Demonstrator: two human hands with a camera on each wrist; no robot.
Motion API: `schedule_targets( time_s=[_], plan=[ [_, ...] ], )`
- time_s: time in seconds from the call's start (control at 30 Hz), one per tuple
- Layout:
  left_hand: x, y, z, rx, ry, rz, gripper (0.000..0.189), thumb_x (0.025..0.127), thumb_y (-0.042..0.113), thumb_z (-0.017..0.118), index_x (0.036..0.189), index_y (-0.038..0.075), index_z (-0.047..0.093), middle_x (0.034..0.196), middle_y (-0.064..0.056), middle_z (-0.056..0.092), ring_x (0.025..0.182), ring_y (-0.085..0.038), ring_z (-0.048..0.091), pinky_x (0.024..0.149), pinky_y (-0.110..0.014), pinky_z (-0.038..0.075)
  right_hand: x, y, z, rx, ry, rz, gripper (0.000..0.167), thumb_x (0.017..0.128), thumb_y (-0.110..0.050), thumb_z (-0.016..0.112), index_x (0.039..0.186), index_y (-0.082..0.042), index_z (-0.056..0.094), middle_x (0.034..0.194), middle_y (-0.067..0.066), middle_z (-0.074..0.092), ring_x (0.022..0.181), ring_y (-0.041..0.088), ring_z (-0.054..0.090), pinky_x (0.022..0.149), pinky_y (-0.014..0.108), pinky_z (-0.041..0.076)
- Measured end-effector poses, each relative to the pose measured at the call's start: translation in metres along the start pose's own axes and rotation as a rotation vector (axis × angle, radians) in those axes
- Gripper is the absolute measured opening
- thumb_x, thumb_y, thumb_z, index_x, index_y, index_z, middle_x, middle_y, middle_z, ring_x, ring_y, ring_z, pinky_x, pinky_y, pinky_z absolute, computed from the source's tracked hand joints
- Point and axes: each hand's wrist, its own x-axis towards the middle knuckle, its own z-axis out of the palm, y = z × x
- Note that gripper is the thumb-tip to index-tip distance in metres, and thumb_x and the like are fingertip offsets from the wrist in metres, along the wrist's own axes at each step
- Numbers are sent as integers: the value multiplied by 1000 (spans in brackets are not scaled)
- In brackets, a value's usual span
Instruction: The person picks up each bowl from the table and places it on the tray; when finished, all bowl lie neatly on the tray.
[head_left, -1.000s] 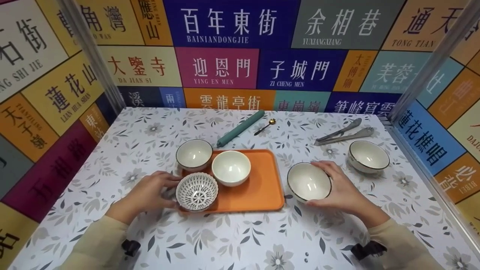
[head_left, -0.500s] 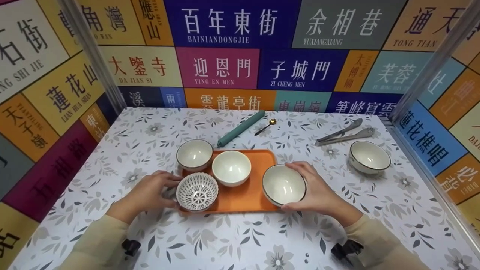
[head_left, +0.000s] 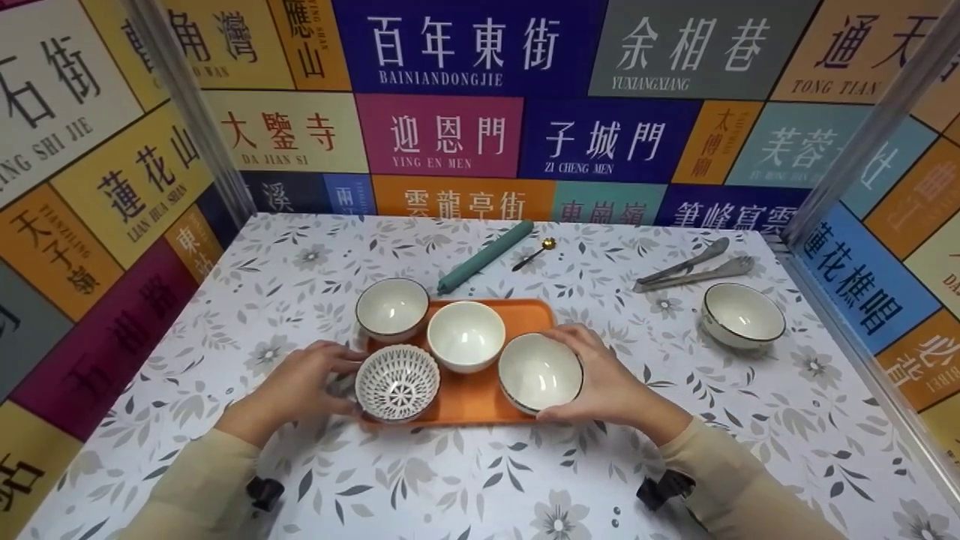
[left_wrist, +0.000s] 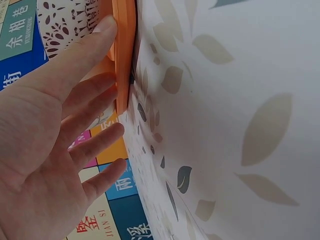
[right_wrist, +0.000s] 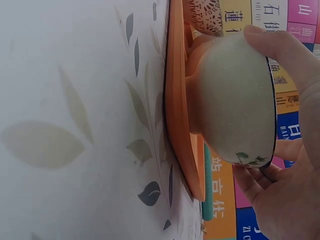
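Observation:
My right hand grips a cream bowl with a dark rim by its side, over the right part of the orange tray. In the right wrist view, thumb and fingers span the bowl, which stands upright close over the tray. At the tray's left end my left hand has its fingers extended beside a black-and-white patterned bowl. The left wrist view shows the thumb and fingertips right at the tray's rim. A plain cream bowl and a dark-rimmed bowl also sit on the tray.
Behind the tray lie a green stick and a small gold-ended spoon. Grey tongs and another dark-rimmed bowl are at the right. Sign-printed walls enclose the floral tabletop at the back and sides.
My right hand has carried the dark-rimmed bowl leftward, from beside the tray to over its right part. My left hand has stayed at the tray's left end.

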Motion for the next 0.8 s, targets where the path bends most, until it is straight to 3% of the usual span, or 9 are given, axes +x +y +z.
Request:
schedule_targets(
  time_s=[0.57,0.8],
  plan=[
    [0,-1,1,0,5,7,67,70,26,94,132,18,71,144,0,63,137,-34,53,117,-62,38,-1,4,3,17,-46,7,116,53,-49,100,150,-9,51,145,6,48,132,30,53,115,53,43],
    [0,-2,2,-17,8,10,67,68,25,94,131,17,71,144,0,64,136,-34,54,117,-62,38,-3,2,-4,-15,-98,9,115,56,-58,97,153,-25,47,150,4,45,135,29,50,115,57,41]
  ],
)
